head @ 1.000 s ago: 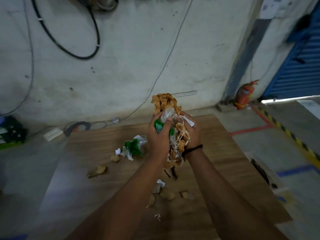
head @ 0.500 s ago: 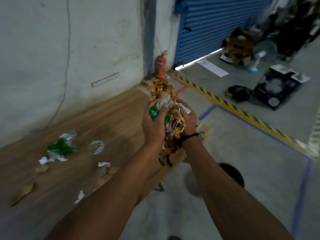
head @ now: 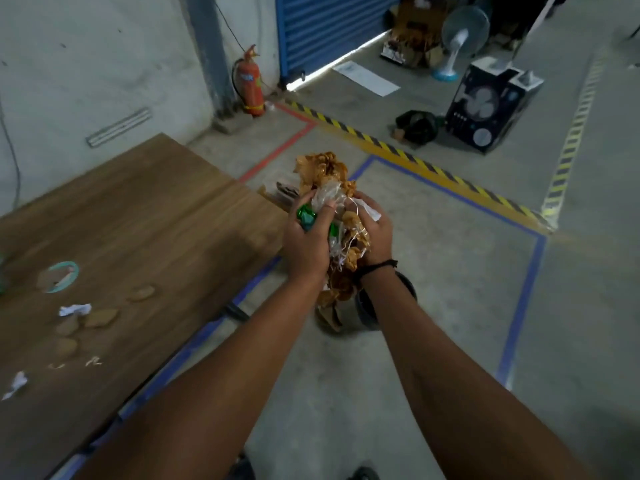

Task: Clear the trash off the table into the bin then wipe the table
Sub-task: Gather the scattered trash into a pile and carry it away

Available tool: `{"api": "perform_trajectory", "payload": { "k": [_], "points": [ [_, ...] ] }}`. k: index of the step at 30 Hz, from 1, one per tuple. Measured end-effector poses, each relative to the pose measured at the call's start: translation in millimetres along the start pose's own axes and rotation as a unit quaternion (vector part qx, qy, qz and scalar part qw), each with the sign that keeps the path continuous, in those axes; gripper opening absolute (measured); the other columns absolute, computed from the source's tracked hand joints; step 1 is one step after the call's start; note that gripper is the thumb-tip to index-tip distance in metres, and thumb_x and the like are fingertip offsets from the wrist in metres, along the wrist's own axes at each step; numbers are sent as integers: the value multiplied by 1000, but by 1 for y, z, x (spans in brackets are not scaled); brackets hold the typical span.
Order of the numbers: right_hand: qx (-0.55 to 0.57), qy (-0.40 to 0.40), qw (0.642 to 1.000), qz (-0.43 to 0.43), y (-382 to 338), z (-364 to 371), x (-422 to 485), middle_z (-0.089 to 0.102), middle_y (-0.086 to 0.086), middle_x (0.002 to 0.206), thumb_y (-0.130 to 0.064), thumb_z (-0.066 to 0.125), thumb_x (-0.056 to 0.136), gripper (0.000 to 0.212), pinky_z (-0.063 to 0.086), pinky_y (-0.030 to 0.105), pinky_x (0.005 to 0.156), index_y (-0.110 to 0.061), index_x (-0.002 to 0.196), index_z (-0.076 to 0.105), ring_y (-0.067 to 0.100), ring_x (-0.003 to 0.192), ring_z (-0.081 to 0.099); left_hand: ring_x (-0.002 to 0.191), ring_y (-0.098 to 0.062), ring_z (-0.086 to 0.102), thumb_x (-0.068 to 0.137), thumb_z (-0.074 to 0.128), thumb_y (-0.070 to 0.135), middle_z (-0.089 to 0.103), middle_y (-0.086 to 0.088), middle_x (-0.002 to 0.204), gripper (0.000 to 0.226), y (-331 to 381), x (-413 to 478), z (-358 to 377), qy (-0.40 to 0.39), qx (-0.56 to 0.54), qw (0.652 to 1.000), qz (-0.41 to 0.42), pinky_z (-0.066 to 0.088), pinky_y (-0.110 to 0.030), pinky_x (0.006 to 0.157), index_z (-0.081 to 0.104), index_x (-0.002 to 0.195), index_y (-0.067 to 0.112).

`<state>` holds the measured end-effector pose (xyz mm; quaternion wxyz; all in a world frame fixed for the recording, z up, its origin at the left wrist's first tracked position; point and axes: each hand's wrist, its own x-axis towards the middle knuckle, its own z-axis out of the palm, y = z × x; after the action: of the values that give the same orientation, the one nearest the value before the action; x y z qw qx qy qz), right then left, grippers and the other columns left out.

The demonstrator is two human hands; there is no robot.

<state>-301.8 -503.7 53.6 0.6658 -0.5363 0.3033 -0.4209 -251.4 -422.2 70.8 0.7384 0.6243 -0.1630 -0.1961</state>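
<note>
Both my hands grip one bundle of trash (head: 325,174): crumpled brown paper, clear plastic, green wrapper bits and white strings. My left hand (head: 306,242) clasps its left side and my right hand (head: 375,237) its right side. The bundle hangs over the concrete floor, just past the right edge of the wooden table (head: 145,209). A dark round bin (head: 367,311) stands on the floor right under my hands, mostly hidden by my right wrist. Left on the table are several brown scraps (head: 102,318), white paper bits (head: 74,310) and a teal ring (head: 62,277).
A red fire extinguisher (head: 251,84) stands by the wall. A blue shutter (head: 332,26), a fan (head: 462,32), a dark box (head: 491,105) and a dark bag (head: 417,126) lie beyond yellow-black floor tape (head: 398,154). Blue tape marks the floor around the bin.
My view has swung right and my hands have carried the bundle off the table to above the bin on the floor. The grip on the bundle is unchanged.
</note>
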Motion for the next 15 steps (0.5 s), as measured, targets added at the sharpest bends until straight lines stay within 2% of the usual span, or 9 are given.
{"api": "perform_trajectory", "payload": {
  "k": [2, 4, 6, 8, 11, 15],
  "points": [
    [3, 13, 1000, 15, 3, -32, 7, 71, 9, 87, -28, 71, 73, 26, 52, 49, 86, -9, 91, 72, 27, 87, 65, 101, -15, 67, 80, 66, 41, 70, 2, 109, 39, -16, -8, 28, -9, 3, 1000, -11, 54, -46, 90, 64, 115, 24],
    [1, 25, 999, 25, 10, -61, 16, 72, 6, 88, -33, 73, 69, 22, 51, 52, 90, -19, 87, 75, 28, 89, 65, 103, -15, 66, 76, 66, 47, 70, 3, 111, 45, -33, -11, 55, -14, 11, 999, -28, 54, -46, 91, 64, 116, 25],
    [5, 50, 998, 40, 22, -87, 28, 72, 10, 92, -35, 74, 67, 25, 50, 57, 93, -21, 87, 75, 32, 93, 66, 103, -15, 66, 74, 67, 48, 70, 4, 111, 47, -54, -9, 80, -21, 11, 998, -51, 53, -46, 92, 65, 116, 25],
    [2, 80, 995, 56, 35, -110, 42, 72, 12, 94, -36, 75, 64, 31, 50, 57, 93, -19, 91, 75, 33, 95, 66, 103, -16, 66, 74, 69, 47, 71, 4, 110, 45, -75, -4, 103, -32, 10, 997, -71, 53, -47, 92, 66, 114, 27],
    [-15, 124, 990, 64, 56, -142, 67, 69, 22, 107, -39, 77, 64, 58, 49, 58, 94, -4, 109, 68, 39, 103, 64, 103, -20, 67, 74, 70, 44, 71, 0, 110, 43, -109, 10, 137, -50, -1, 995, -82, 53, -49, 91, 66, 113, 26],
    [-44, 152, 983, 92, 102, -187, 112, 68, 22, 109, -40, 76, 67, 60, 50, 58, 93, -3, 113, 65, 39, 103, 65, 102, -17, 67, 78, 69, 37, 70, 0, 110, 40, -170, 36, 182, -75, -10, 991, -110, 54, -47, 91, 65, 115, 23]
  ]
}}
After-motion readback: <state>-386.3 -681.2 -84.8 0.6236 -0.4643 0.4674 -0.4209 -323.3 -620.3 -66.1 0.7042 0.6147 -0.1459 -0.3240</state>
